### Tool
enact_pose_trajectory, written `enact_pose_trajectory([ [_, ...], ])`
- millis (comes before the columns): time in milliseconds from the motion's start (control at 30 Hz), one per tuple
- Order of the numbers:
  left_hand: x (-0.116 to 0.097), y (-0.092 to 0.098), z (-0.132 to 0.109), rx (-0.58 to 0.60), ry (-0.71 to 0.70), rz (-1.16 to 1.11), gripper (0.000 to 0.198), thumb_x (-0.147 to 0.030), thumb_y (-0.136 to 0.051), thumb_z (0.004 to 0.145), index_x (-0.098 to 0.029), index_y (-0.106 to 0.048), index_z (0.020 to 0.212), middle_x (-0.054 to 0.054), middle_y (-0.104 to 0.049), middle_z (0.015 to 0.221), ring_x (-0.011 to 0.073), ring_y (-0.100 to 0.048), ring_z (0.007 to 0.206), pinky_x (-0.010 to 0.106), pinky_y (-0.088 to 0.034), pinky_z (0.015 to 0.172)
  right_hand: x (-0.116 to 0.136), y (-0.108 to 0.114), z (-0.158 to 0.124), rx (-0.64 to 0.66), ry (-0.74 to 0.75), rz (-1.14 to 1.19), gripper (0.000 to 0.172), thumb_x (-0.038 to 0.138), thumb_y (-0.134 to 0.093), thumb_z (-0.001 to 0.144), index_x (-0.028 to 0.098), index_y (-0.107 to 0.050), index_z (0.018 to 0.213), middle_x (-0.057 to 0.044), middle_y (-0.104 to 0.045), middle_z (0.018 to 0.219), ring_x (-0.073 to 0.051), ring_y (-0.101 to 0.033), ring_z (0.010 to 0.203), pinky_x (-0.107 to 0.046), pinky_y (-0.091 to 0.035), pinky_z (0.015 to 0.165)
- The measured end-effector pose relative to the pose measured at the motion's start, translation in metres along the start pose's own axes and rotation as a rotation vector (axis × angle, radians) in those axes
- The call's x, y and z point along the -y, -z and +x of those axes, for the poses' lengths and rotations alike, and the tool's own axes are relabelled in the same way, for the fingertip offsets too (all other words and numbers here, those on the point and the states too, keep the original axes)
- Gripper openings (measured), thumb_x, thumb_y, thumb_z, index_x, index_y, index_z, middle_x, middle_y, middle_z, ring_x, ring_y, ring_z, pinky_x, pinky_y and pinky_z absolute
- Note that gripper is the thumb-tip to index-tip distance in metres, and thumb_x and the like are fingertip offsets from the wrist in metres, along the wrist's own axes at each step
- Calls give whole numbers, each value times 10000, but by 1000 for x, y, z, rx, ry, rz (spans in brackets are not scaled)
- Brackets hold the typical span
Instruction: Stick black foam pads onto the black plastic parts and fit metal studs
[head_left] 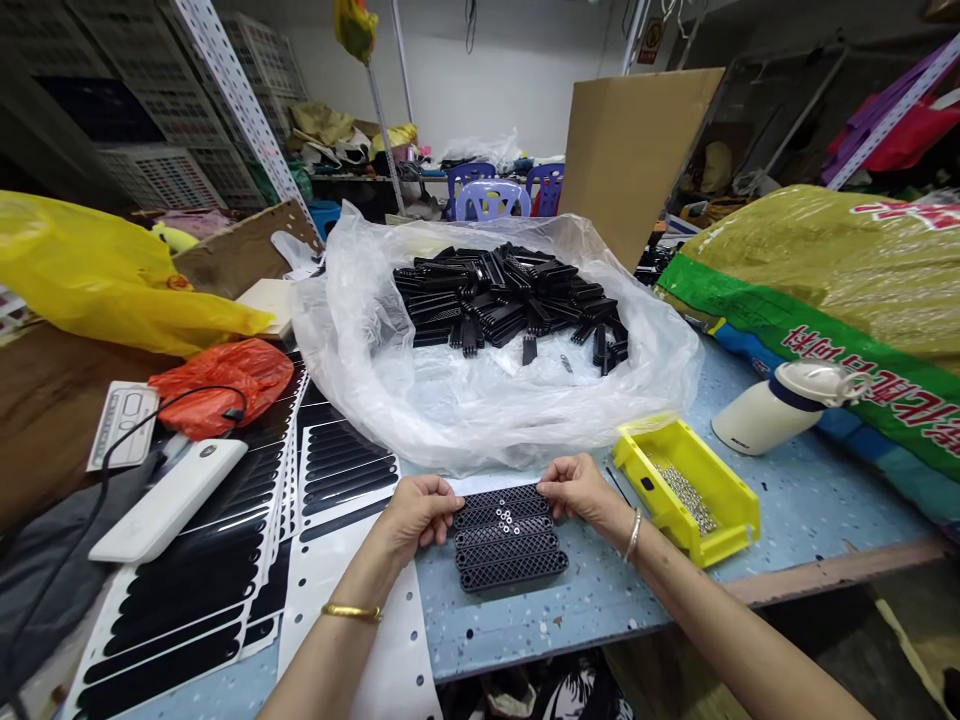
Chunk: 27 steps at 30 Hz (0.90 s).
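Several black plastic strips with a lattice surface (pixel 506 555) lie side by side on the blue speckled table, forming a block in front of me. My left hand (pixel 424 512) pinches the left end of the farthest strip (pixel 487 507). At that strip's right end, my right hand (pixel 581 492) pinches it between thumb and fingers. A few small silver nuts (pixel 507 518) rest loose on top of the strips. Right of my right hand stands a yellow bin (pixel 720 545) holding many small metal nuts (pixel 684 495).
Beyond my hands, a clear plastic bag (pixel 465 425) lies spread open with a heap of black strips (pixel 502 295). Sheets of black adhesive strips (pixel 187 590) and a white power bank (pixel 169 500) are at left. A white bottle (pixel 765 415) and a large sack (pixel 840 280) are at right.
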<state>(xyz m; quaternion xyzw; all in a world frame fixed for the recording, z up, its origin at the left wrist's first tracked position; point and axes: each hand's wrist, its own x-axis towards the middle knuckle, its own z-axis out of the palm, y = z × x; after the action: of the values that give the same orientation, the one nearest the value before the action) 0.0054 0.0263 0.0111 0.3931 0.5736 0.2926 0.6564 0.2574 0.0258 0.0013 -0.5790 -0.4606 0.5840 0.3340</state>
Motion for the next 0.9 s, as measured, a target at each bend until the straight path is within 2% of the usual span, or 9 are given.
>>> enact_pose_trajectory([
  [333, -1, -2, -1, -7, 25, 6, 268, -314, -744, 506, -157, -527, 506, -10, -546, 333, 78, -434, 220, 135, -135, 244, 0, -1, 2, 3, 7, -12, 183, 298, -683, 541, 142, -588, 542, 23, -569, 402, -83, -510, 306, -144, -283, 278],
  [467, 3, -4, -2, -61, -5, -32, 272, -323, -745, 490, -162, -528, 523, -24, -561, 362, 63, -429, 236, 136, -177, 248, 0, -1, 1, 3, 11, 4, 199, 310, -693, 537, 138, -594, 550, 19, -572, 408, -83, -514, 311, -142, -283, 279],
  [700, -3, -12, -2, -130, -58, -50, 208, -246, -710, 450, -156, -525, 484, -52, -499, 311, 30, -332, 207, 142, -167, 252, -3, -2, 4, -17, 4, -3, 170, 285, -678, 538, 144, -582, 540, 26, -557, 390, -85, -502, 297, -146, -274, 273],
  [900, -3, -11, -6, -127, -57, -56, 208, -277, -712, 466, -148, -553, 497, -26, -533, 336, 48, -372, 222, 148, -189, 253, -4, -1, 4, -7, 6, -7, 158, 275, -678, 555, 144, -590, 552, 23, -571, 407, -85, -513, 310, -148, -283, 281],
])
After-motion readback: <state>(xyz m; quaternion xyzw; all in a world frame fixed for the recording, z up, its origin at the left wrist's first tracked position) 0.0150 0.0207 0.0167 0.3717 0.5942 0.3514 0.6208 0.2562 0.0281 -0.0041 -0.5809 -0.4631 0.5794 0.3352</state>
